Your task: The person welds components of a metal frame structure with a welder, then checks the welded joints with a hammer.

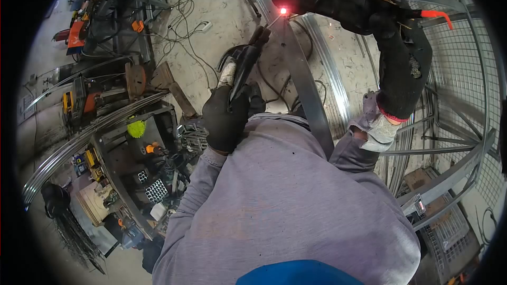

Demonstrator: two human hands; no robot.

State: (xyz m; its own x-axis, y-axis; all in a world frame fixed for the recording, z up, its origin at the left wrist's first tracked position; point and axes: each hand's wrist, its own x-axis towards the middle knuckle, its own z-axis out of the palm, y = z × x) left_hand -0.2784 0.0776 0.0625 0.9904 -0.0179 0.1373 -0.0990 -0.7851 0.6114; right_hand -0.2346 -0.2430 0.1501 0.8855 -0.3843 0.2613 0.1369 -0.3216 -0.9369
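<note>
My left hand (227, 121), in a black glove, is closed around a black electrode holder (244, 66). A thin welding electrode (274, 21) sticks out of its jaws, and a bright red-white glow sits at the tip, right at a grey metal bar (302, 71). My right hand (398, 47) wears a black glove with a red cuff and a worn patch. It is closed on a long, curved black shield-like thing (322, 0) that hangs over the far end of the bar. The right fingers are partly hidden against its dark surface.
Shiny steel profiles (330, 74) run alongside the bar. Cables (185, 16) lie loosely on the pale floor. At left stand a bundle of bent metal rods (95, 132), a cluttered workbench (119, 195) and a cut-off saw (84, 97). A wire mesh panel (483, 74) stands at right.
</note>
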